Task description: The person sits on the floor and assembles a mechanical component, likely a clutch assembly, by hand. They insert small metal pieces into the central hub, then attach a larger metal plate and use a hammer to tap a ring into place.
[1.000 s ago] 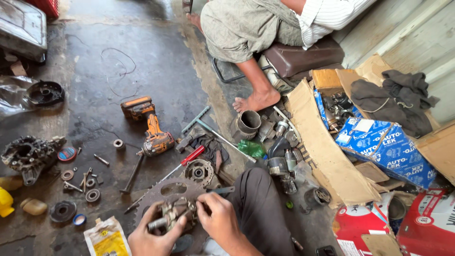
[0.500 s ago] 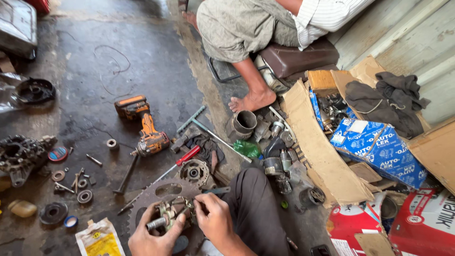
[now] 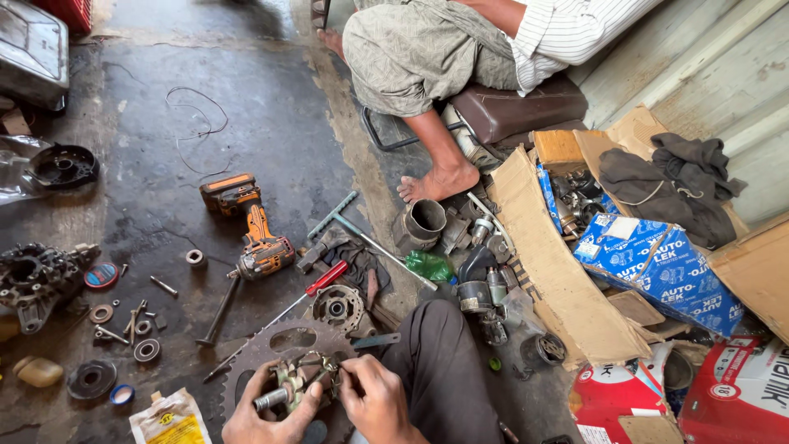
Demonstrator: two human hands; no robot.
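1. Down at the bottom of the view, the left hand (image 3: 267, 415) wraps around a small grey metal motor part with a shiny round shaft (image 3: 297, 386) and holds it from below and from the left.
2. That part sits between the two hands, just above the left palm, with its shaft poking out to the left near the thumb.
3. Pressed against the part's right side is the right hand (image 3: 380, 403). Its fingertips (image 3: 349, 380) pinch tight at the top of the part. I cannot tell if they hold something tiny there.
4. Under the hands lies a big flat rusty gear wheel with teeth (image 3: 259, 355) on the dark greasy floor (image 3: 271, 115).
5. Just above the hands is a round silver bearing plate (image 3: 337, 307), and a screwdriver with a red handle (image 3: 325, 278) lies beside it.
6. Farther up the floor rests an orange and black power drill (image 3: 251, 226), well apart from the hands.
7. Small washers and bolts (image 3: 123, 321) are spread out to the left.
8. Another person's bare foot (image 3: 436, 182) stands near a grey metal cup (image 3: 421, 224).
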